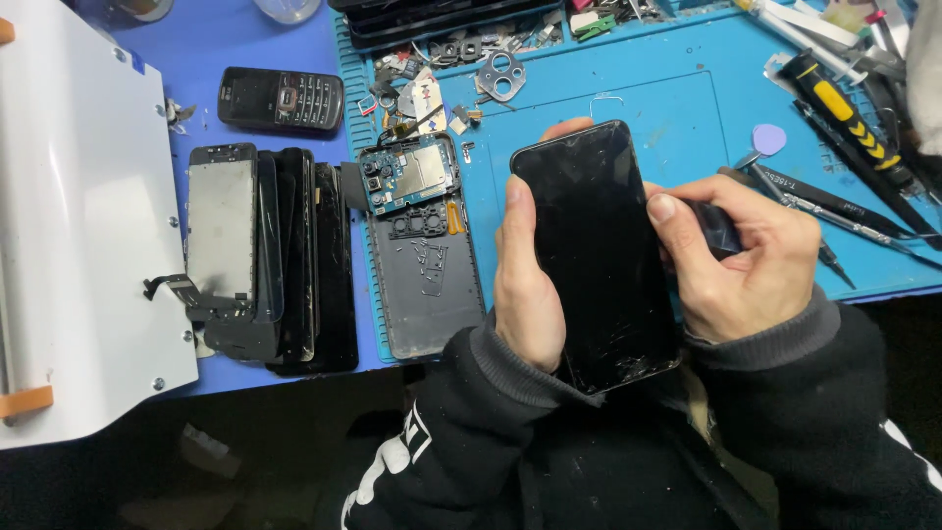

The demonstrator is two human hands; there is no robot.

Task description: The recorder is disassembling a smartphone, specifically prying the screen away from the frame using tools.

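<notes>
A person's left hand [528, 294] clamps a black smartphone with a cracked screen [597, 253] above the edge of a blue repair mat [677, 118], thumb laid along the near long edge of the glass and fingers curled behind the body, one fingertip showing over the top corner. The right hand [744, 257] closes its fingers on a dark, stubby tool [714, 228], the thumb tip pressed to the phone's opposite long edge where tool and frame meet; whether the tool's tip has entered the seam cannot be told.

Cracks fan out at the screen's lower end, below both thumbs, so the work looks best done with the tool kept shallow and level along the edge, and with the left-hand grip steady but clear of the broken corner, where pressure could loosen splinters.

Just beyond the left-hand knuckles lies an opened phone body with its circuit board exposed [420, 236], and further out a stack of detached black screens [265, 260]. A keypad mobile phone [281, 99] rests on the blue table past them, beside a white machine housing [83, 216].

Outward from the right hand lie a lilac plastic pick [769, 139], slim black screwdrivers [834, 204] and a black-and-yellow handled tool [846, 116]. A metal camera bezel [501, 76] sits among loose small parts at the far side of the mat.
</notes>
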